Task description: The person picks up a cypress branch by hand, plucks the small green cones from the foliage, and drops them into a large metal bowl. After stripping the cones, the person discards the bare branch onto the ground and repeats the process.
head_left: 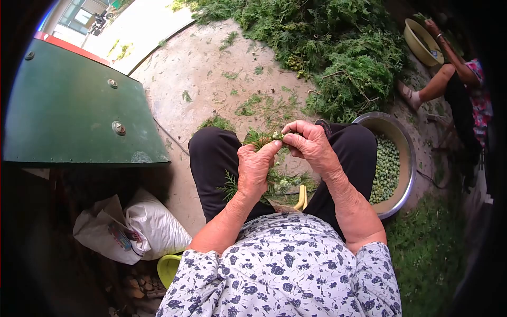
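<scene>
The person's left hand [254,168] was clamped on a feathery green conifer sprig [259,138], held above the lap between the knees. The right hand [312,147] had thumb and forefinger pinched together at the sprig's tip, beside small, round, pale-green cones [277,136]; whether it gripped a cone could not be told. A loose pinch might let a cone drop onto the grey concrete floor [182,68]. The wide, silver-rimmed metal basin [409,158] of green cones stood beside the black-trousered right leg [353,156]; a careless knee could jolt it, spilling some.
</scene>
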Demonstrator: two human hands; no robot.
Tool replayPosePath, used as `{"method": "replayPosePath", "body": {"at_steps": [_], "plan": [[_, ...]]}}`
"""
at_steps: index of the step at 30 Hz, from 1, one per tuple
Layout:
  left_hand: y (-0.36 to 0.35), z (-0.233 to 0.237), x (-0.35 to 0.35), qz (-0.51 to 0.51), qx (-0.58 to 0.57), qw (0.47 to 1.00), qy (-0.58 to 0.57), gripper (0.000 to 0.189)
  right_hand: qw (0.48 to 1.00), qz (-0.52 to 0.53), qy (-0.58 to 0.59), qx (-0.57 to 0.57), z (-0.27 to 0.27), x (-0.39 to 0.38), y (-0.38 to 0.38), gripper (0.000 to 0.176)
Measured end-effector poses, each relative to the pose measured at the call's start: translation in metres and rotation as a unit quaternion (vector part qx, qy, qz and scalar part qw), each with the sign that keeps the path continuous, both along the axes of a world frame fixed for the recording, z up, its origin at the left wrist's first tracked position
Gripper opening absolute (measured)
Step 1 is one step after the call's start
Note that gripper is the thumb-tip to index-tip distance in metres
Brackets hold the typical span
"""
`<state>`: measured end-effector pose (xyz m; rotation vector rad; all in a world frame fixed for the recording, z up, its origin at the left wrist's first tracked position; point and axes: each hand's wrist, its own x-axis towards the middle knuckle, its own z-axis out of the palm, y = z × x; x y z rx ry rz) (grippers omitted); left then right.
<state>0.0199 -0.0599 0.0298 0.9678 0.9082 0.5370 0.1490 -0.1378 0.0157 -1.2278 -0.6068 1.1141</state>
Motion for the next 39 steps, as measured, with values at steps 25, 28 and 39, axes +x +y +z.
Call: {"method": "replayPosePath", "body": {"at_steps": [25,28,39], "plan": [[0.003,0.013,-0.008,-0.122,0.017,0.992,-0.037,0.009,0.985,0.050,0.162,0.004,-0.008,0.002,0.001,0.022],[0.007,0.010,-0.009,-0.117,-0.011,0.992,-0.042,0.009,0.960,0.032,0.279,0.009,-0.011,0.001,0.002,0.023],[0.031,0.003,-0.001,0.096,-0.020,0.993,-0.065,0.010,0.973,0.078,0.216,-0.035,-0.001,0.001,0.000,0.018]]}}
